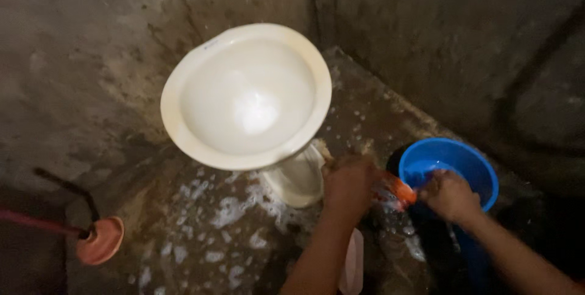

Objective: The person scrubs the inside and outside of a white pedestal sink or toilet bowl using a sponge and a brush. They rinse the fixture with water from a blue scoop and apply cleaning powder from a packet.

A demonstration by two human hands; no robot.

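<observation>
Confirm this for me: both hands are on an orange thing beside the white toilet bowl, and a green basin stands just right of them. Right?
Not quite: the basin is blue, not green, as the head view shows. The rest holds: the left hand and right hand are both on the orange thing, beside the white toilet bowl, with the basin just to their right.

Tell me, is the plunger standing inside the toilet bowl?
No, the plunger lies on the wet floor, left of the toilet bowl.
</observation>
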